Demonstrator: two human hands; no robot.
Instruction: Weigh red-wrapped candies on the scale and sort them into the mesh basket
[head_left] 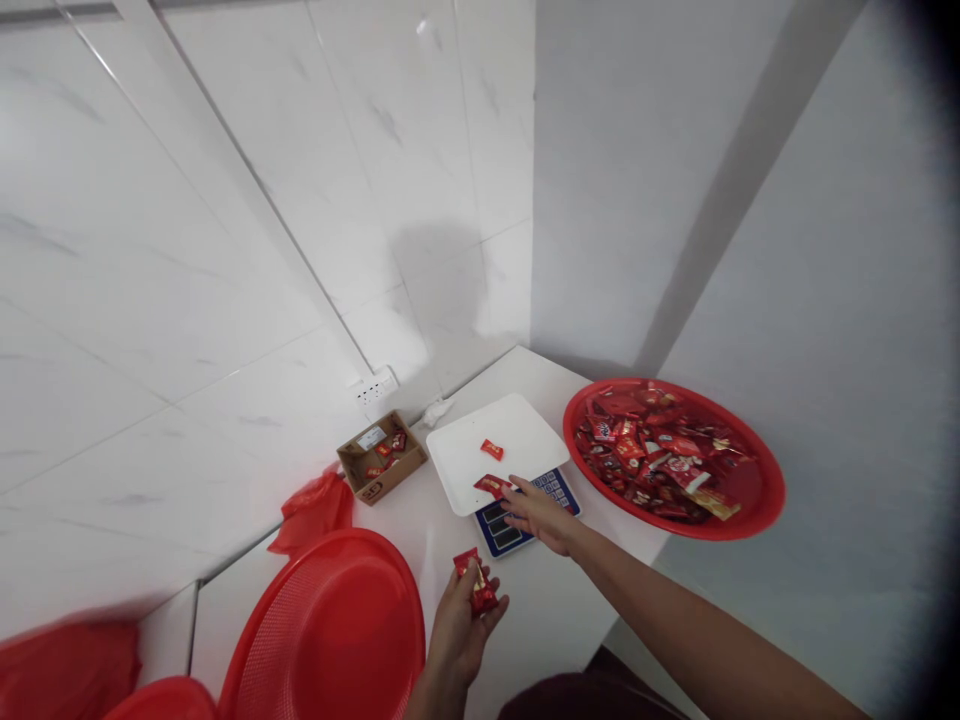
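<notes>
My left hand (463,622) is closed around red wrapped candies (481,590) in front of the scale. My right hand (536,512) reaches over the scale's front edge with its fingers stretched out. Right at its fingertips is a red candy packet (493,486) on the white weighing pan (457,450); whether they touch it I cannot tell. Farther back on the pan lies a small red candy (492,449). Part of the scale's blue keypad and display panel (504,532) is hidden beneath my right hand.
A round red tub (772,490) full of red-wrapped candies stands right of the scale. To the left are a small cardboard box (390,478) holding a few candies, a red mesh basket (259,640) and a red plastic bag (319,510). Walls meet behind the white table (555,625).
</notes>
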